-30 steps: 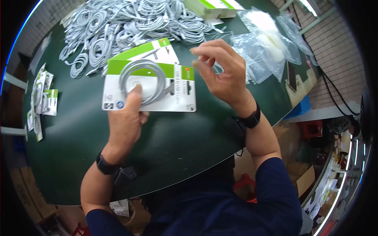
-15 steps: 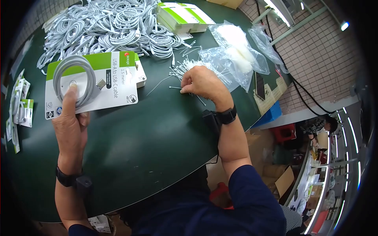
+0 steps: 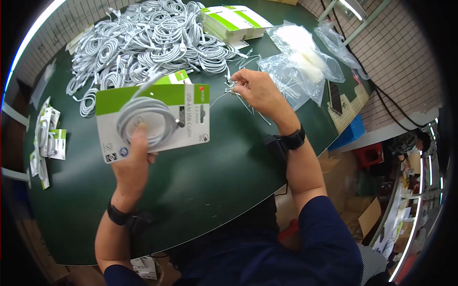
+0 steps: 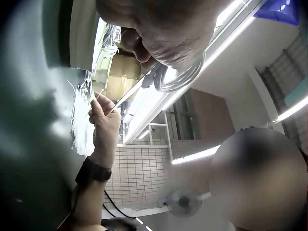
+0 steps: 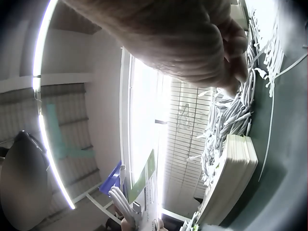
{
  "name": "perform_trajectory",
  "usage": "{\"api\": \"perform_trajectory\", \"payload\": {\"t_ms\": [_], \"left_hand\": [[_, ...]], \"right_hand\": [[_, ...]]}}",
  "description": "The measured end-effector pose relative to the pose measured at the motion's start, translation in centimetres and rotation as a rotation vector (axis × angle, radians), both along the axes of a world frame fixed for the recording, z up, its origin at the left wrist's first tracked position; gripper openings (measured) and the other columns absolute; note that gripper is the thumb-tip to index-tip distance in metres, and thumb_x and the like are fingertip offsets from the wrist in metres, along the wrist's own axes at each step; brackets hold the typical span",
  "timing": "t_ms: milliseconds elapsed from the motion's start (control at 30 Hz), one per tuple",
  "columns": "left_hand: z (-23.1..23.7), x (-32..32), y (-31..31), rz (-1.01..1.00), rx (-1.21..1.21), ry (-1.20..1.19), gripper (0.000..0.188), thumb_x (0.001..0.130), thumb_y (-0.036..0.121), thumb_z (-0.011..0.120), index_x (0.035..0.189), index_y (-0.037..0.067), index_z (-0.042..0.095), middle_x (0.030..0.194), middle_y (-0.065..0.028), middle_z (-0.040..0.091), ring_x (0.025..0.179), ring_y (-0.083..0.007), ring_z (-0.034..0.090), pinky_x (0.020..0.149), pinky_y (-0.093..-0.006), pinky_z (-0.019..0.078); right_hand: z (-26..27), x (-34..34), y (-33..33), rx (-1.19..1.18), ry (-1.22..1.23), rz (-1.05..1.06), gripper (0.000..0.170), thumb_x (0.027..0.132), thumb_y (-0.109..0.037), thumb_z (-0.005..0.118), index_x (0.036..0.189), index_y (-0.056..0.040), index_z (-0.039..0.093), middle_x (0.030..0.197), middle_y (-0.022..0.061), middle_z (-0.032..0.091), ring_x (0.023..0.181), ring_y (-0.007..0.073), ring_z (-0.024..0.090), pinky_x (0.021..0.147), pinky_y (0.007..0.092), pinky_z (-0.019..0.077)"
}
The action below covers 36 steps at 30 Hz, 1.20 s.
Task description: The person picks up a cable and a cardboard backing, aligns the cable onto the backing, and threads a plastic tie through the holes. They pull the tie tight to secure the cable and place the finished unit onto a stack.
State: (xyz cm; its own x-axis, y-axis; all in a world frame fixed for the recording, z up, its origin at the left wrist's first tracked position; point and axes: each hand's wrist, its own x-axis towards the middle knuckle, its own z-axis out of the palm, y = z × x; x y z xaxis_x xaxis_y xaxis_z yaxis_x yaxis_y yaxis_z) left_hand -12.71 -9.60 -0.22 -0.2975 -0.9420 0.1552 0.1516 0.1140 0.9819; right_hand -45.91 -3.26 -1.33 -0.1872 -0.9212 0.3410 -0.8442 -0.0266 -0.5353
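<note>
My left hand [image 3: 131, 162] grips a green-and-white cable card [image 3: 193, 128] with its thumb over a coiled grey-white USB cable [image 3: 125, 121]. The card faces up, printed "USB-A to USB-C cable", and the fingers behind it are mostly hidden. One cable end sticks up past the card's top edge. To the right, my right hand [image 3: 262, 93] is over loose thin white plastic ties [image 3: 229, 88], thumb and forefinger together. In the left wrist view a thin white tie [image 4: 102, 91] shows at those fingertips, pinched.
A large heap of coiled cables [image 3: 143, 35] covers the back of the green table [image 3: 191, 190]. Stacked cards [image 3: 234, 24] stand behind my right hand. Plastic bags [image 3: 305, 62] and a phone [image 3: 335, 97] lie at right. Packed cards [image 3: 50, 138] lie at far left.
My right hand went from raised beside the card down to the white ties and now pinches there. My left hand still holds the card and cable; one cable end now stands above the card.
</note>
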Motion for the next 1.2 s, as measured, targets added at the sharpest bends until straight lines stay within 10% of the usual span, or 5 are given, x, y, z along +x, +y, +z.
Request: {"api": "perform_trajectory", "payload": {"t_ms": [200, 400, 733, 1100, 1200], "left_hand": [[-1.9, 0.4, 1.7, -0.126, -0.124, -0.199, 0.017, 0.096, 0.006, 0.067, 0.113, 0.001, 0.066, 0.086, -0.0054, 0.069, 0.057, -0.01, 0.059, 0.048, -0.0259, 0.047], [-1.6, -0.1, 1.1, -0.306, -1.229, -0.305, 0.028, 0.081, 0.0, 0.076, 0.108, -0.001, 0.073, 0.075, -0.0071, 0.065, 0.055, -0.0146, 0.058, 0.047, -0.0294, 0.0438], [0.5, -1.1, 2.8, -0.535, -1.411, -0.317, 0.039, 0.073, 0.005, 0.077, 0.109, -0.009, 0.071, 0.07, -0.003, 0.058, 0.056, -0.013, 0.053, 0.044, -0.0285, 0.039], [0.9, -0.8, 3.4, -0.586, -1.422, -0.35, 0.047, 0.073, 0.01, 0.08, 0.114, -0.008, 0.068, 0.072, -0.004, 0.06, 0.056, -0.0148, 0.054, 0.046, -0.0293, 0.0375], [0.8, -0.9, 3.2, -0.562, -1.54, -0.305, 0.038, 0.071, 0.012, 0.073, 0.105, -0.005, 0.072, 0.066, 0.0012, 0.051, 0.055, -0.0103, 0.049, 0.045, -0.0257, 0.0375]], "right_hand": [[1.6, 1.3, 0.2, 0.051, -0.32, -0.014, 0.01, 0.093, -0.007, 0.073, 0.099, 0.0006, 0.073, 0.084, 0.0077, 0.074, 0.079, 0.0135, 0.07, 0.07, 0.0279, 0.0552], [2.0, 3.0, 0.4, -0.17, -0.514, 0.415, 0.005, 0.094, -0.004, 0.074, 0.099, -0.0019, 0.075, 0.086, 0.0035, 0.075, 0.079, 0.0118, 0.07, 0.072, 0.0261, 0.0579], [4.0, 6.1, 2.1, 0.116, -0.65, 0.485, 0.006, 0.094, -0.003, 0.073, 0.099, -0.0021, 0.071, 0.084, 0.0051, 0.075, 0.076, 0.0173, 0.073, 0.072, 0.0274, 0.0581], [2.8, 6.6, 1.2, -0.31, -0.072, 0.494, 0.008, 0.093, 0.001, 0.073, 0.101, 0.0021, 0.07, 0.088, 0.0107, 0.072, 0.077, 0.0235, 0.07, 0.066, 0.0319, 0.0549], [4.4, 7.2, 2.2, -0.233, -0.268, 0.536, 0.008, 0.092, 0.003, 0.073, 0.1, 0.0023, 0.071, 0.09, 0.0116, 0.072, 0.08, 0.0225, 0.07, 0.067, 0.0315, 0.056]]}}
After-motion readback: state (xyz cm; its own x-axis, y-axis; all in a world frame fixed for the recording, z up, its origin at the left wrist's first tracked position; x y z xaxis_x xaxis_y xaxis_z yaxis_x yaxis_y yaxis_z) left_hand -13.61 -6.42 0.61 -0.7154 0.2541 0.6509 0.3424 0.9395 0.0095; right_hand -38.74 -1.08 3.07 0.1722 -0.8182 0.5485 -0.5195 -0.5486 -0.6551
